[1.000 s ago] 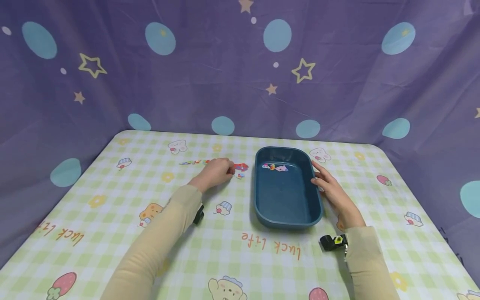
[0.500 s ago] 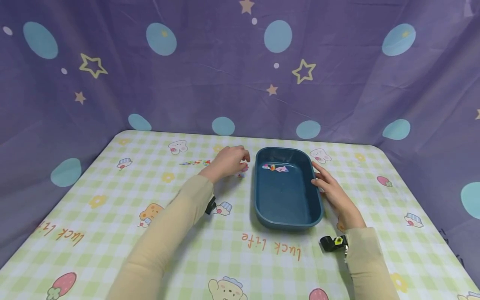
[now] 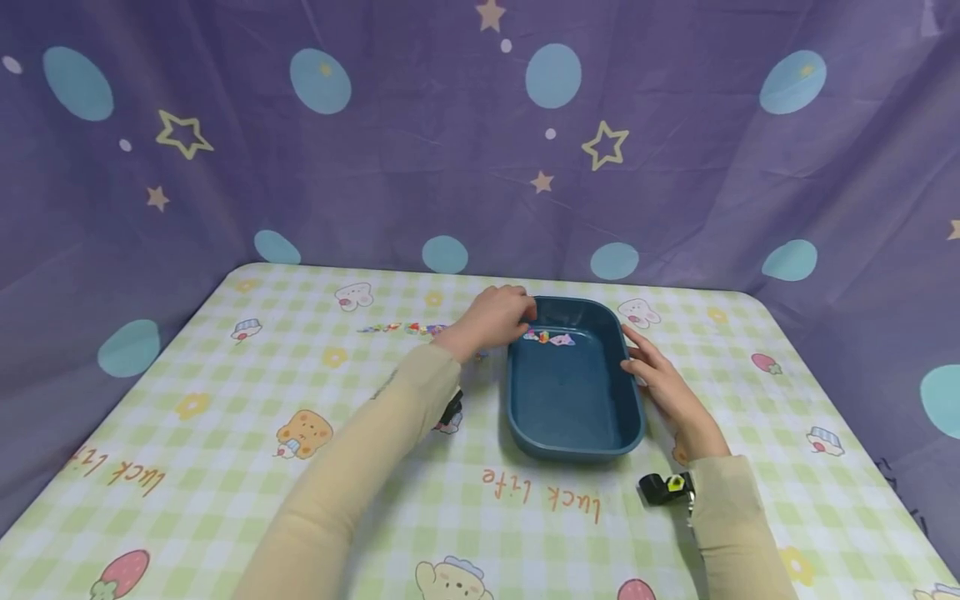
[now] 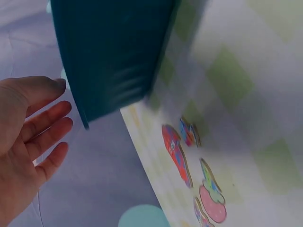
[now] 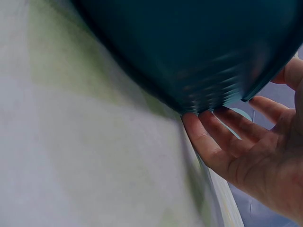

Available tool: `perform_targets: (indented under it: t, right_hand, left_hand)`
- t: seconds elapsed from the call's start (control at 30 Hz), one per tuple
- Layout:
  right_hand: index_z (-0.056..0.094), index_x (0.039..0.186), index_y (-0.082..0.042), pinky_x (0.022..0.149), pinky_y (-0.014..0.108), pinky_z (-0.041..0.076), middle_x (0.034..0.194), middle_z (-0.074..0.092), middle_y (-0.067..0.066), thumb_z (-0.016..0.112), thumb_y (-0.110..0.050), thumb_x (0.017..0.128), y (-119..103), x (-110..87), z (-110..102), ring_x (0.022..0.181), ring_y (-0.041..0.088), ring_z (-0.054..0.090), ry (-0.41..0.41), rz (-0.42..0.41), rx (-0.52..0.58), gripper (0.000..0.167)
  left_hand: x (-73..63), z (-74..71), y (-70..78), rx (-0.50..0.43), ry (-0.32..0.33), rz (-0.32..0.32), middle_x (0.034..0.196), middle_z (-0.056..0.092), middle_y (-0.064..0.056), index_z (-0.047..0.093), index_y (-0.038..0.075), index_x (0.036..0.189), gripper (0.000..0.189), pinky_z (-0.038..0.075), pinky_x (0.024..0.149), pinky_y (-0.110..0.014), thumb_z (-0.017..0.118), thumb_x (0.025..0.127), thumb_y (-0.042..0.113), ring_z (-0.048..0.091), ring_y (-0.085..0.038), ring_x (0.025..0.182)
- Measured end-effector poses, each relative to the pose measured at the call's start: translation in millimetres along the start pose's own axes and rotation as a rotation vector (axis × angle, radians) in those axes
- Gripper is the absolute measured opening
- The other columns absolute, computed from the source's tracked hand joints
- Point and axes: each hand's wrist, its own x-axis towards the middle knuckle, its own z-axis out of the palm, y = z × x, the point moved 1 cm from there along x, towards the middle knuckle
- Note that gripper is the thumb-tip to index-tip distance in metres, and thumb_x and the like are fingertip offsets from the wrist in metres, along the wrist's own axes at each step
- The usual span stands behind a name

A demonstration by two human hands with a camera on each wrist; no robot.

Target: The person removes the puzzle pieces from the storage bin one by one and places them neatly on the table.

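Observation:
A dark teal rectangular basin (image 3: 573, 408) sits on the table right of centre, with a few small colourful flat pieces (image 3: 558, 339) inside near its far end. My left hand (image 3: 491, 318) is at the basin's far left rim, fingers relaxed. In the left wrist view its thumb and fingers (image 4: 47, 125) lie beside the rim, nothing visible between them. Fingertips of my right hand (image 3: 663, 383) touch the right wall, fingers loosely extended, as the right wrist view shows too. Left of the basin, several bright flat pieces (image 3: 412, 328) lie in a row, partly hidden by my left arm.
A green-and-white checked tablecloth (image 3: 225, 467) with printed cartoons and lettering covers the table. A purple curtain (image 3: 420, 150) with stars and blue ovals hangs behind and at the sides. Black wrist cameras are strapped to both arms, the right one (image 3: 663, 487) beside the basin's near corner.
My left hand has moved right, from over the row of flat pieces to the basin's left rim. Pieces it covered show again. The right hand and basin stay put.

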Motion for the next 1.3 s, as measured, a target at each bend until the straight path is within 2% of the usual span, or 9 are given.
perform_targets:
  t: [0.2, 0.47, 0.7, 0.87, 1.17, 1.3]
  right_hand:
    - [0.015, 0.146, -0.026, 0.101, 0.064, 0.015, 0.146, 0.021, 0.021, 0.045, -0.02, 0.092, -0.6, -1.0, -1.3, 0.13, 0.038, 0.025, 0.002, 0.013, 0.01, 0.062]
    - [0.016, 0.146, -0.027, 0.1, 0.065, 0.015, 0.146, 0.02, 0.02, 0.046, -0.02, 0.092, 0.9, -1.0, -1.3, 0.131, 0.038, 0.025, 0.005, 0.034, 0.017, 0.062]
    - [0.017, 0.146, -0.027, 0.101, 0.063, 0.016, 0.146, 0.022, 0.019, 0.047, -0.021, 0.091, -0.2, 0.2, -2.5, 0.13, 0.037, 0.027, 0.014, 0.034, 0.019, 0.062]
    - [0.017, 0.146, -0.027, 0.101, 0.062, 0.017, 0.147, 0.022, 0.018, 0.046, -0.02, 0.092, 0.3, 1.0, -2.1, 0.131, 0.036, 0.027, 0.008, 0.039, 0.022, 0.062]
    - [0.018, 0.146, -0.026, 0.101, 0.06, 0.02, 0.146, 0.024, 0.019, 0.046, -0.019, 0.092, 1.6, 2.1, -1.1, 0.129, 0.037, 0.029, 0.014, 0.029, 0.029, 0.061]
    - [0.017, 0.146, -0.026, 0.101, 0.059, 0.022, 0.145, 0.024, 0.019, 0.046, -0.019, 0.092, 1.2, 1.9, -0.8, 0.129, 0.037, 0.029, 0.01, 0.022, 0.031, 0.061]
  left_hand:
    - [13.3, 4.0, 13.9, 0.026, -0.041, 0.044, 0.106, 0.06, 0.0, 0.065, 0.017, 0.106, 0.021, 0.043, 0.085, -0.038, 0.06, 0.086, 0.023, 0.056, -0.018, 0.098]
    - [27.5, 15.1, 27.1, 0.045, -0.179, 0.113, 0.114, 0.058, -0.003, 0.061, 0.014, 0.116, 0.034, 0.043, 0.089, -0.037, 0.061, 0.085, 0.027, 0.055, -0.019, 0.104]
    - [39.8, 24.8, 29.9, 0.001, -0.271, 0.092, 0.124, 0.053, -0.003, 0.054, 0.012, 0.125, 0.047, 0.04, 0.095, -0.036, 0.063, 0.083, 0.031, 0.05, -0.019, 0.113]
    - [43.7, 33.6, 31.6, 0.019, -0.328, 0.077, 0.124, 0.052, -0.003, 0.052, 0.012, 0.127, 0.051, 0.041, 0.093, -0.037, 0.064, 0.083, 0.035, 0.05, -0.02, 0.112]
    - [47.0, 40.7, 35.2, 0.037, -0.359, 0.057, 0.125, 0.05, -0.003, 0.051, 0.014, 0.129, 0.051, 0.041, 0.092, -0.038, 0.061, 0.084, 0.036, 0.049, -0.02, 0.112]
    - [53.2, 46.0, 33.2, 0.04, -0.374, 0.04, 0.125, 0.05, -0.004, 0.051, 0.013, 0.128, 0.051, 0.041, 0.092, -0.038, 0.062, 0.084, 0.037, 0.049, -0.021, 0.112]
